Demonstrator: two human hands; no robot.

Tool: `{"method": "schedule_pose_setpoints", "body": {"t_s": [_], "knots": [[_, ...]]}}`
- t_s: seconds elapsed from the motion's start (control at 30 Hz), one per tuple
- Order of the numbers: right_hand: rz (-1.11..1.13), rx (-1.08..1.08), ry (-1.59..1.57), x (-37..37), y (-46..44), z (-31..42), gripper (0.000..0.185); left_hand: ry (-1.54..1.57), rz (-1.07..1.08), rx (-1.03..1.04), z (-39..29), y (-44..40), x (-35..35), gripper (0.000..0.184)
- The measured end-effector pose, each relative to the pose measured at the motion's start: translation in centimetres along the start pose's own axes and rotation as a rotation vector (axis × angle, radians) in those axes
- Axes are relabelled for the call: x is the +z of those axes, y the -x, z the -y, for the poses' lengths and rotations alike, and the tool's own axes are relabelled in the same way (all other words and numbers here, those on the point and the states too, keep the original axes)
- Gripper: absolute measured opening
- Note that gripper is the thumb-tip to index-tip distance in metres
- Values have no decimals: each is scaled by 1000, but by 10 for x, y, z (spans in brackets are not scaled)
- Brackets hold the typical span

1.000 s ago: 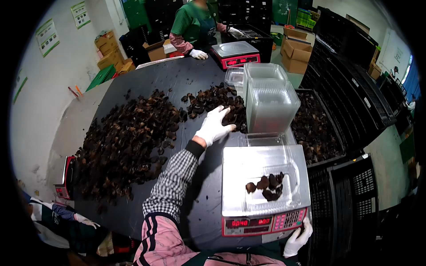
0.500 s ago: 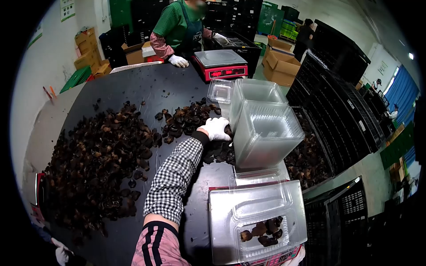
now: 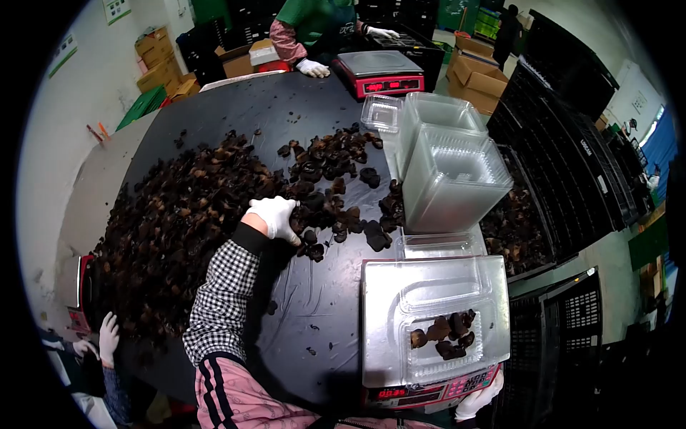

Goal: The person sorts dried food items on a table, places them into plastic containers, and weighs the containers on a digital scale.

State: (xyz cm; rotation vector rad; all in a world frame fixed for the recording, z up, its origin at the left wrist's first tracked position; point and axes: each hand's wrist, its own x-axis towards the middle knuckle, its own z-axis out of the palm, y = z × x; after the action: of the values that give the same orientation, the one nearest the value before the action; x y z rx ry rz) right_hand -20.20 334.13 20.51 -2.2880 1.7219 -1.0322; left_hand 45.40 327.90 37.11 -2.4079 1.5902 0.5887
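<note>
My left hand (image 3: 274,217), in a white glove, rests at the right edge of the big pile of dark dried fungus pieces (image 3: 193,207), fingers curved around some pieces, thumb apart; what it grips is hidden. More loose pieces (image 3: 325,207) lie just right of it. My right hand (image 3: 480,400), also gloved, is at the lower right corner of the red scale (image 3: 382,322), its fingers mostly hidden. On the scale's metal plate sits an open clear plastic box (image 3: 471,350) with several fungus pieces in it.
Tall stacks of clear boxes (image 3: 457,179) stand behind the scale. A black crate (image 3: 547,250) of fungus is at the right. Across the table a co-worker (image 3: 318,28) stands by another scale (image 3: 379,68). Another person's gloved hands (image 3: 108,337) are at the lower left.
My left hand has moved left from beside the box stacks to the big pile, and pieces now lie spread between. The camera view has shifted. Another person's hand has risen at lower left.
</note>
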Motion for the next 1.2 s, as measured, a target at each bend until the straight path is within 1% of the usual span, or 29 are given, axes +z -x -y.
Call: {"method": "schedule_pose_setpoints", "body": {"t_s": [0.03, 0.07, 0.1, 0.17, 0.23, 0.3, 0.33, 0.4, 0.43, 0.47, 0.5, 0.57, 0.6, 0.63, 0.7, 0.73, 0.83, 0.87, 0.97, 1.0, 1.03, 1.1, 1.13, 1.2], "knots": [[8, 6, -4, 0, -2, 1, 64, 6, -16, 2, 0, 12, -5, 105], [14, 12, -6, -1, -4, 5, 64, 51, -107, 133, 7, 4, 4, 121], [17, 21, -5, -2, -5, 8, 65, 124, -188, 271, 0, 4, 1, 116], [16, 9, -1, -2, -7, 8, 65, 136, -310, 417, -33, -19, 3, 115], [27, 12, -4, -1, -8, 6, 64, 110, -289, 516, -77, -52, 0, 113], [0, 13, -22, -2, -9, 13, 64, 209, -343, 560, -113, -96, 14, 115], [-20, 16, -29, -2, -9, 16, 63, 214, -341, 546, -127, -115, 17, 117], [-46, 401, -361, 5, -7, 8, 46, 248, -359, 542, -146, -158, 31, 121], [-59, 583, -539, 9, -16, 16, 37, 321, -301, 545, -147, -160, 27, 120], [-81, 570, -595, 9, -23, 26, 37, 372, -252, 578, -147, -161, 25, 116], [-51, 600, -591, 14, -17, 7, 38, 420, -194, 605, -146, -160, 27, 113], [24, 673, -585, 25, 10, -43, 39, 401, -256, 645, -145, -153, 36, 103], [12, 657, -588, 27, 9, -38, 40, 435, -292, 617, -146, -149, 38, 91], [0, 642, -590, 28, 9, -32, 41, 423, -378, 594, -149, -143, 42, 78], [-22, 605, -590, 23, 2, -15, 42, 392, -383, 540, -159, -135, 43, 68], [-33, 584, -590, 20, -4, -5, 42, 321, -462, 521, -164, -131, 45, 57], [-61, 526, -570, 17, -11, 6, 43, 264, -445, 393, -176, -124, 46, 47], [-63, 512, -551, 17, -10, 5, 43, 239, -385, 343, -180, -120, 46, 36], [-65, 482, -523, 21, -4, -6, 41, -11, -883, 408, -169, -140, 69, 37], [-64, 472, -516, 22, -3, -10, 40, -28, -766, 393, -158, -145, 59, 39], [-87, 495, -543, 20, -6, -3, 39, -87, -678, 312, -149, -142, 46, 41], [-131, 539, -598, 17, -16, 12, 37, 35, -572, 203, -124, -158, 45, 40], [-136, 509, -540, 16, -18, 15, 37, 49, -552, 151, -111, -160, 44, 38], [-97, 492, -578, 22, -10, -5, 37, 25, -538, 43, -93, -150, 43, 35]]}}
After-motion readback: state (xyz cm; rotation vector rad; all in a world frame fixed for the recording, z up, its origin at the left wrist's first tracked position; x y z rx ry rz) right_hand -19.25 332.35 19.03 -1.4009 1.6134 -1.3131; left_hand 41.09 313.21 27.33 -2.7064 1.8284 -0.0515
